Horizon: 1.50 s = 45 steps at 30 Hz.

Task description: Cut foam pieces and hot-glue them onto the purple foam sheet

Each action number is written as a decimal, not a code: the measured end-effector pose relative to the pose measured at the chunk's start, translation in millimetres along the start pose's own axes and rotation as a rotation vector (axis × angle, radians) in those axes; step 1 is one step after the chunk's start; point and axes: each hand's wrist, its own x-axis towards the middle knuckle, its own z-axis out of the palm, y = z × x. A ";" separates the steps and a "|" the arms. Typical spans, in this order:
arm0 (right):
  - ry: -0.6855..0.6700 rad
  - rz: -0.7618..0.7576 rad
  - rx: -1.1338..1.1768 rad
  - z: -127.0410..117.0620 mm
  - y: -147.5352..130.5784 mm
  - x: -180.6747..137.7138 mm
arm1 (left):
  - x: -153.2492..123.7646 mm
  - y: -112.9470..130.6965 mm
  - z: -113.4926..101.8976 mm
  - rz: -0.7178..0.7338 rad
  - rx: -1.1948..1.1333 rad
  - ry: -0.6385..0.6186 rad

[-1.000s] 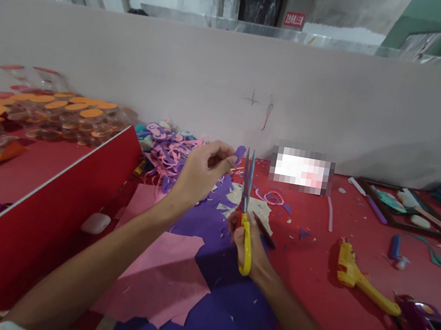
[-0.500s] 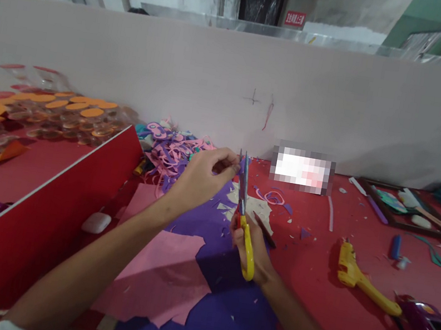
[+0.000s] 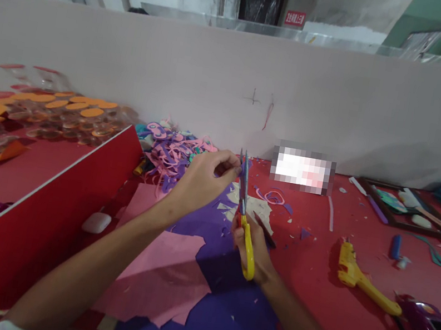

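Note:
My left hand is raised over the sheets with thumb and forefinger pinched on a small purple foam piece, mostly hidden by the fingers and the blades. In my right hand are yellow-handled scissors, pointing up and away from me. Their blades stand slightly apart right at the left fingertips, by the purple piece. Below both hands lies a purple foam sheet, partly covered by a ragged pink sheet. A torn cream sheet sits just beyond the right hand.
A heap of foam offcuts lies against the white partition. To the left, a red divider stands beside a white case. On the right are a yellow glue gun, a purple device and a dark tray.
My left hand has shifted very slightly to the right along with the purple piece. The scissors stay almost in place, and a small purple scrap shows on the purple sheet below.

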 end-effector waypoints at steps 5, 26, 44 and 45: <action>0.013 0.002 -0.025 -1.2 -1.2 0.2 | -0.8 0.8 2.2 0.004 -0.015 0.021; 0.039 0.008 0.014 -0.1 2.1 -1.4 | -3.0 -0.4 10.9 -0.018 -0.021 0.028; 0.041 0.026 0.014 0.6 0.7 -1.0 | -3.1 -0.8 15.1 -0.037 -0.106 0.065; 0.042 0.016 0.002 0.5 0.3 -1.0 | -3.2 -1.4 15.4 -0.034 -0.106 0.067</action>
